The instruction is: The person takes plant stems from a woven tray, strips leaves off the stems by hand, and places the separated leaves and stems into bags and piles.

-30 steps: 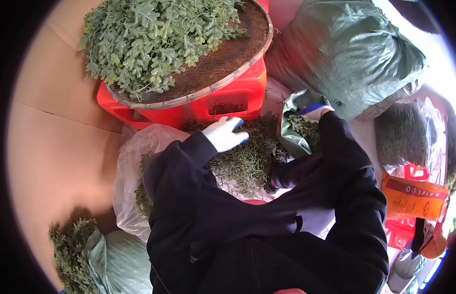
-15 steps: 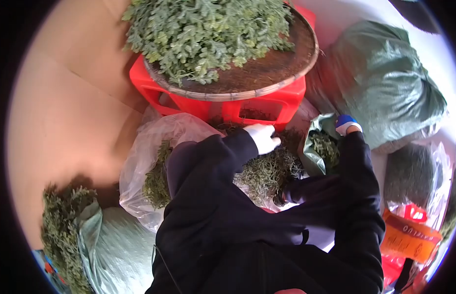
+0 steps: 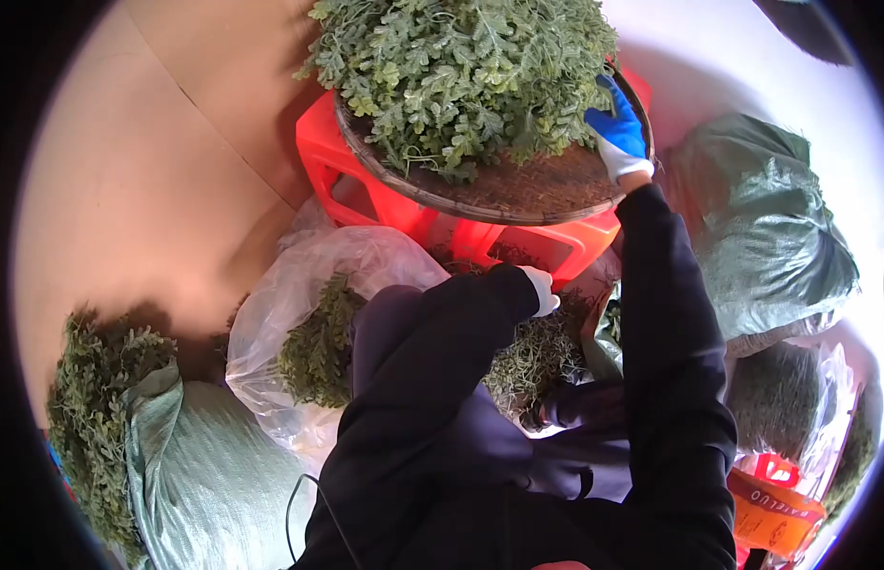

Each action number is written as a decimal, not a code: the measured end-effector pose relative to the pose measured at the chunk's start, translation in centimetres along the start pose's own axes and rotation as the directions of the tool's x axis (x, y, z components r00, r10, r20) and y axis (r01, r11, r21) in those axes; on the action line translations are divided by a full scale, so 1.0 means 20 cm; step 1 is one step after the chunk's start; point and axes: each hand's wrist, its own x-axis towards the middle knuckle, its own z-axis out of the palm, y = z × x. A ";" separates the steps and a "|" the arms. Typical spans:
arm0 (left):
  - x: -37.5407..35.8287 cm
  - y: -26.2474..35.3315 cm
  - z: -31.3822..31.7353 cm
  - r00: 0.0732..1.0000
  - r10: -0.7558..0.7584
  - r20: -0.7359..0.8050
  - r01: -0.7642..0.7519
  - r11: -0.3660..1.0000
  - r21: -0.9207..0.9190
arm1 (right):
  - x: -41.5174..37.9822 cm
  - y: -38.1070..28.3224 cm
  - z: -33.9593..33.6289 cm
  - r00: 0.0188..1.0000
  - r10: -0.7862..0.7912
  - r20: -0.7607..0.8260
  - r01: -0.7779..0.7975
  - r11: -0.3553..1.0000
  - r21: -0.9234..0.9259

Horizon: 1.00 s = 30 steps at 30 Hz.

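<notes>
The right hand (image 3: 620, 133) lies spread on the greens (image 3: 470, 71) at the tray's (image 3: 518, 195) right rim, while the left hand (image 3: 541, 290), its grip hidden, sits low by the sprigs (image 3: 532, 356).

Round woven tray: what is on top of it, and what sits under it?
A heap of green leafy sprigs covers most of the woven tray; the right hand touches its edge. Below is a red plastic stool, mostly hidden.

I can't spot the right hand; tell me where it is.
In the head view, upper right: the right hand rests on the round woven tray, against the green fern sprigs, above the red stool.
</notes>
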 end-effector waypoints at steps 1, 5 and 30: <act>-0.02 -0.01 -0.02 0.999 0.002 -0.045 -0.003 1.000 -0.023 | 0.06 0.04 0.03 1.000 -0.001 -0.005 0.000 0.988 -0.152; -0.02 -0.02 -0.03 1.000 -0.005 -0.027 0.004 0.998 -0.055 | 0.21 0.15 0.13 0.976 0.216 -0.037 -0.192 0.761 -0.620; -0.16 0.11 -0.38 0.090 -0.084 -0.992 -0.507 0.854 -0.118 | -0.41 -0.59 -0.42 0.957 -0.108 0.268 0.078 0.989 0.122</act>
